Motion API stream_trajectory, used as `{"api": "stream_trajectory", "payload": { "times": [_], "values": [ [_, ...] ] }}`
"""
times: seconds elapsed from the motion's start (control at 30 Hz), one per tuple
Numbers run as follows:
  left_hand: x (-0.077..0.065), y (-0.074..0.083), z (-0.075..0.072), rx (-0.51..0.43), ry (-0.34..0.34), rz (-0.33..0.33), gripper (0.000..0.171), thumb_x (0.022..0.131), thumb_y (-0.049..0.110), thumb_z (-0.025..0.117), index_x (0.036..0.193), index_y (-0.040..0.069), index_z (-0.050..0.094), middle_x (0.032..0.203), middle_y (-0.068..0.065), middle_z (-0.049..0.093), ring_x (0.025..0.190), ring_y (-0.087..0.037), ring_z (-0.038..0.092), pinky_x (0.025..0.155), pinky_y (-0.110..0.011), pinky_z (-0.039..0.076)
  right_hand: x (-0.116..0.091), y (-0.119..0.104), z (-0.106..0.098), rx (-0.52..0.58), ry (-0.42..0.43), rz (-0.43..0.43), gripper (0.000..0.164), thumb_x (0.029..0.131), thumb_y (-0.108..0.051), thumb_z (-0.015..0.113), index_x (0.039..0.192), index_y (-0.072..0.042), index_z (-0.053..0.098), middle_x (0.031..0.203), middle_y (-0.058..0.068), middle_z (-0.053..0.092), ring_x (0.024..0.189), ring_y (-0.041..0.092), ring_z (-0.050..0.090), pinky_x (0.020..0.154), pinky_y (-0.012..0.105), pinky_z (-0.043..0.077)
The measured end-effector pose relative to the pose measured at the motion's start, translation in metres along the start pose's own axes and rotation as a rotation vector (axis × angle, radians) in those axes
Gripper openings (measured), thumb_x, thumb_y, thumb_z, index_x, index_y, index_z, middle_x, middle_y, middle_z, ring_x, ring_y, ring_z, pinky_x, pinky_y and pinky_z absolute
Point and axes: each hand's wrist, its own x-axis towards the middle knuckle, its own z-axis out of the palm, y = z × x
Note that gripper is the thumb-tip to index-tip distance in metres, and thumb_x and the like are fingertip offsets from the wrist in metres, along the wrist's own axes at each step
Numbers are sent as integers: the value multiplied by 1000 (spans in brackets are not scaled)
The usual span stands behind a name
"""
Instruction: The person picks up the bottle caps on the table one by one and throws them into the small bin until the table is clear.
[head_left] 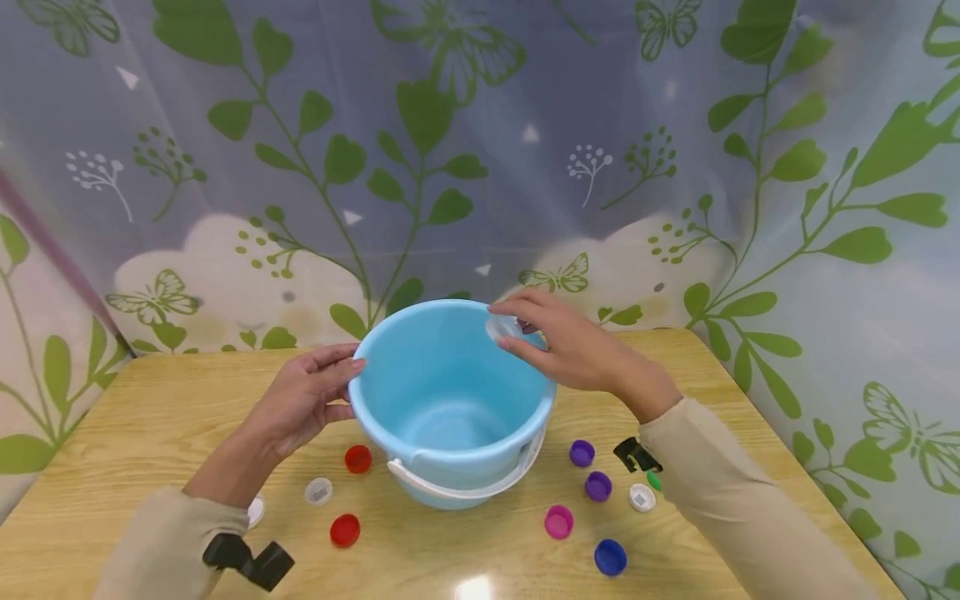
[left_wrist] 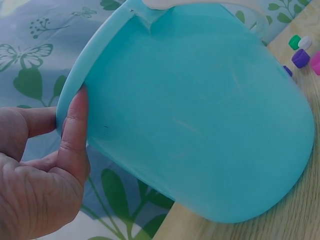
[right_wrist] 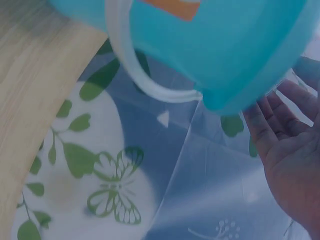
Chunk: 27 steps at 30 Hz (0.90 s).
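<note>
A light blue bucket (head_left: 450, 400) stands upright on the table, its white handle (head_left: 480, 496) hanging down at the front. My left hand (head_left: 307, 396) grips the rim on the left side; the left wrist view shows the fingers of that hand (left_wrist: 55, 155) on both sides of the rim. Over the right part of the rim, my right hand (head_left: 562, 337) pinches a small clear plastic piece (head_left: 501, 327) between thumb and fingers. Its exact kind is hard to tell. In the right wrist view the right hand (right_wrist: 290, 150) is beside the rim, partly cut off by the frame.
Bottle caps lie around the bucket: red caps (head_left: 345, 530) and a white cap (head_left: 318, 491) to the left, purple caps (head_left: 597, 486), a pink cap (head_left: 558, 522), a blue cap (head_left: 611, 557) and another white cap (head_left: 642, 497) to the right. A patterned cloth (head_left: 525, 167) hangs behind the wooden table (head_left: 187, 392).
</note>
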Motion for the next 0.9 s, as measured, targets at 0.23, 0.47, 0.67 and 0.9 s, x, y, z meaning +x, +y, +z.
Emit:
{"api": "stream_trajectory", "payload": {
  "times": [0.23, 0.47, 0.67, 0.9],
  "values": [
    [-1, 1, 0, -8, 12, -18, 43, 94, 12, 63, 129, -6, 46, 97, -11, 63, 73, -17, 64, 68, -34, 59, 17, -12, 16, 49, -60, 28, 44, 96, -34, 58, 133, -10, 55, 118, 0, 51, 94, 18, 51, 78, 31, 47],
    [0, 1, 0, 2, 16, -22, 44, 94, 13, 62, 130, -5, 45, 99, -12, 63, 74, -18, 64, 69, -35, 58, 30, -19, 27, 32, -102, -5, 42, 95, -33, 60, 129, -10, 57, 112, -1, 52, 89, 17, 51, 75, 28, 46],
    [0, 2, -2, 10, 25, -24, 46, 94, 14, 63, 131, -5, 45, 99, -11, 62, 74, -17, 63, 69, -35, 59, 33, -20, 39, 24, -134, -16, 41, 94, -33, 61, 128, -10, 58, 113, 0, 53, 88, 16, 54, 77, 26, 47],
    [-1, 1, -2, -5, 0, -33, 44, 94, 14, 62, 130, -5, 45, 98, -12, 62, 71, -17, 64, 68, -34, 59, 29, -19, 47, 4, -165, -13, 41, 93, -31, 63, 127, -8, 59, 111, 2, 54, 84, 13, 53, 75, 23, 47]
  ]
}}
